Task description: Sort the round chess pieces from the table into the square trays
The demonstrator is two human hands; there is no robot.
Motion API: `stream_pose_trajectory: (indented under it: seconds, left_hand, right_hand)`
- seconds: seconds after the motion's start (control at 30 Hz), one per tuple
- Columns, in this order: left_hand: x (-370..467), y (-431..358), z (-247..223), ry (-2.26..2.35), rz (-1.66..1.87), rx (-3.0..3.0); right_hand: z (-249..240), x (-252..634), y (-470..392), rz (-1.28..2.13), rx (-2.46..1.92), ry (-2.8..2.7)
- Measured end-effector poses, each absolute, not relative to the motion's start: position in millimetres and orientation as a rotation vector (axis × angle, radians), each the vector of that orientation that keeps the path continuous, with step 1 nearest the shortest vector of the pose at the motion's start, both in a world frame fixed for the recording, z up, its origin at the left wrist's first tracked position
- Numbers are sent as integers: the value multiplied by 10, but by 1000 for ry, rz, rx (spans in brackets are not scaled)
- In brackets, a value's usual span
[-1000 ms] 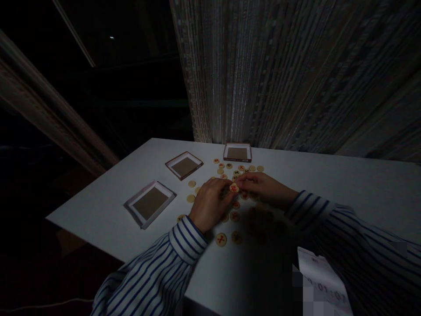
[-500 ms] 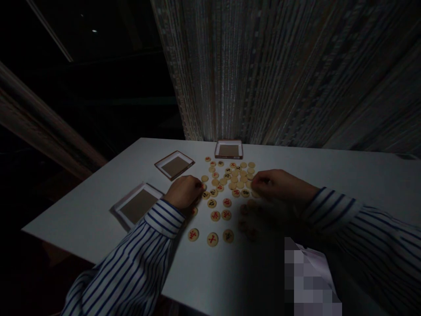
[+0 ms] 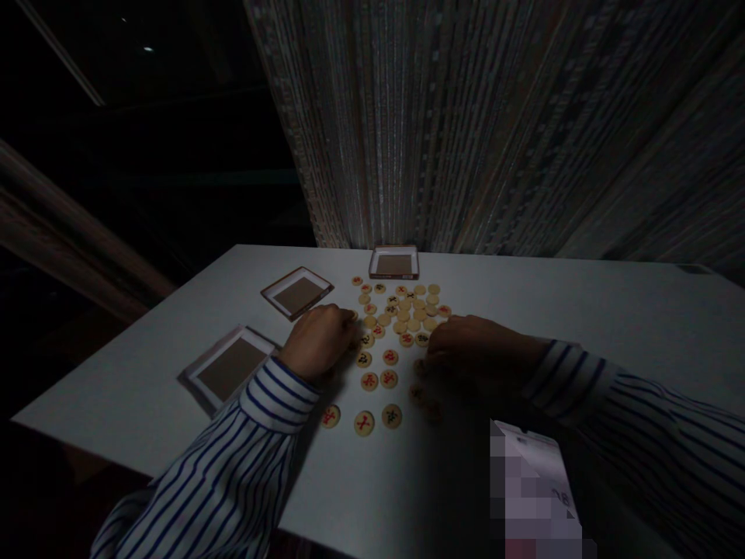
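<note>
Many round, pale wooden Chinese chess pieces lie on a white table, some with red or black characters up and others plain side up. My left hand is at the left edge of the pieces, its thumb and fingers pinched on one Chinese chess piece. Low over the right side of the pile is my right hand, fingers curled together beside a black-marked piece. Its fingertips are in shadow, so what they hold is hidden.
Three shallow box parts lie on the table: a near-left tray, a tray behind it and one at the back edge. A phone-like object, partly pixelated, is at front right. A string curtain hangs behind.
My right hand has moved left and nearer me, leaving a red-marked piece face up behind it. My left hand now pinches the piece that lay by its fingertips. The view has shifted slightly.
</note>
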State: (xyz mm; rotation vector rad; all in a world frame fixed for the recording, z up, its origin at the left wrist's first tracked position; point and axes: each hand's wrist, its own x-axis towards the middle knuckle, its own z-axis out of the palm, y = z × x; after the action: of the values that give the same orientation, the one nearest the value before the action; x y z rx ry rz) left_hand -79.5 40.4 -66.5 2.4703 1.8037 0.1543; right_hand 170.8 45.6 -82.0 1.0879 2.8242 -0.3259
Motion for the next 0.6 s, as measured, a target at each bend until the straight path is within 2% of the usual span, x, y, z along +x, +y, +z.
stream_pose_trajectory:
  seconds: [0.2,0.33,0.4,0.47,0.53,0.6]
  left_hand:
    - [-591,224,-597,1671,224,2559]
    - [-492,150,-613,1563,348,2534]
    - [-434,122,-640,1487,441,2499]
    - [-366,99,-674,1412,555,2448]
    - [-291,80,-708,1362,667,2402]
    - [-216,65,-732,1337,748,2373]
  right_hand:
    - [-915,1637,466,-287,1161,2803]
    - [-867,1620,446,-454,1351,2787]
    - [-809,1618,433,-766,1544,2751]
    - [-752,1622,420,-1234,1702,2673]
    - [-717,1634,408,-1695,1772,2562]
    - [-720,1652,398,-2010,1787,2446]
